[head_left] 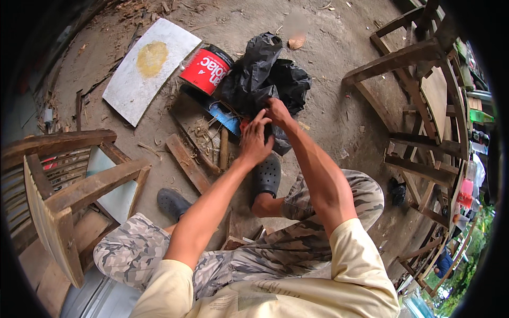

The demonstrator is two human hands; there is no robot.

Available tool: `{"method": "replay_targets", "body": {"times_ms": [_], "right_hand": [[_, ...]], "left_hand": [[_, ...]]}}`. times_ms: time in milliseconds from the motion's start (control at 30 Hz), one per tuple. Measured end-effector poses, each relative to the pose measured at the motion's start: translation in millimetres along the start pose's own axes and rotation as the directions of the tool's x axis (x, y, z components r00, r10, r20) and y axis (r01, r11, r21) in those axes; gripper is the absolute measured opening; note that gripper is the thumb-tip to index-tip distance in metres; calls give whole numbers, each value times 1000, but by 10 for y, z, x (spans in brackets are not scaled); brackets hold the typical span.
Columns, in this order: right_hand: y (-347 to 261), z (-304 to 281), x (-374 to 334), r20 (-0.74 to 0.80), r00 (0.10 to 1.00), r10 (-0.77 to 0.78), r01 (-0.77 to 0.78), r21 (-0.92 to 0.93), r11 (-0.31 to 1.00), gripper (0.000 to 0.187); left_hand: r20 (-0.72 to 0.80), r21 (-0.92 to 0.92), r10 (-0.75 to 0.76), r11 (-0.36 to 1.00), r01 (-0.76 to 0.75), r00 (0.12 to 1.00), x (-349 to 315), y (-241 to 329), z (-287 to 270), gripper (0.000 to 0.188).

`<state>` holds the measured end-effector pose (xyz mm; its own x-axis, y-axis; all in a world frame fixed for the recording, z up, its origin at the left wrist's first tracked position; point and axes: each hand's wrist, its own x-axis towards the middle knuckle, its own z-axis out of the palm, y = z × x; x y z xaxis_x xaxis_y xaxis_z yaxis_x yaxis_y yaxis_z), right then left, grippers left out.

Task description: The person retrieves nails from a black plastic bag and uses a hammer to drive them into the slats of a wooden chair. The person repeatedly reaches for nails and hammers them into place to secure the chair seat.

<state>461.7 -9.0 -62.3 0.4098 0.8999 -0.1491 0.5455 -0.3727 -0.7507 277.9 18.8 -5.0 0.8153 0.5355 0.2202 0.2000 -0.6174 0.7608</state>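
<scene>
A crumpled black plastic bag (254, 71) lies bunched on the ground ahead of me. My right hand (278, 113) is closed at the bag's near side, fingers pinching its plastic. Just to the left and nearer, my left hand (255, 142) is held with its fingers apart, fingertips close to the right hand and the bag's edge. A small red thing (244, 125) shows partly beside the left fingers; its kind is hidden. Touching the bag on the left is a red and black can (205, 70). A blue saw blade (225, 120) pokes out below it, toward my left hand.
A white board (151, 66) with a yellow stain lies far left. Wood pieces (186, 163) and shavings litter the ground before my feet. A wooden chair frame (90, 185) stands at left, and more wooden frames (395, 61) line the right. My dark clogs (266, 174) are close below my hands.
</scene>
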Motion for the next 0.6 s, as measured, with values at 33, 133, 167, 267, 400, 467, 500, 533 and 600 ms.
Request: {"method": "replay_targets", "body": {"times_ms": [33, 133, 167, 267, 400, 467, 500, 533, 600], "right_hand": [[23, -29, 84, 12, 999, 30, -30, 5, 1000, 31], [-159, -201, 346, 160, 970, 183, -175, -66, 982, 29], [-222, -269, 414, 218, 943, 250, -231, -112, 967, 29], [-182, -280, 501, 213, 950, 227, -190, -178, 965, 31], [154, -208, 380, 231, 929, 288, -228, -255, 940, 32], [308, -153, 263, 184, 938, 295, -220, -341, 914, 31], [311, -118, 196, 144, 948, 284, -204, -410, 889, 30], [311, -82, 150, 105, 957, 269, -189, -477, 858, 29], [318, -42, 118, 96, 958, 271, -171, -568, 805, 25]], "left_hand": [[38, 44, -39, 998, 37, 999, 71, -52, 1, 40], [310, 76, -164, 986, 147, 936, 176, -316, -26, 41], [341, 150, -123, 986, 76, 932, 206, -346, -46, 41], [372, 440, -193, 898, 11, 908, 334, -530, -56, 39], [391, 645, -336, 764, 5, 857, 395, -673, -143, 37], [397, 664, -350, 748, -3, 849, 465, -647, -185, 42], [395, 675, -361, 738, 0, 845, 477, -661, -200, 45], [368, 669, -347, 743, 13, 862, 483, -716, -193, 49], [318, 654, -315, 755, 33, 894, 548, -807, -193, 59]]}}
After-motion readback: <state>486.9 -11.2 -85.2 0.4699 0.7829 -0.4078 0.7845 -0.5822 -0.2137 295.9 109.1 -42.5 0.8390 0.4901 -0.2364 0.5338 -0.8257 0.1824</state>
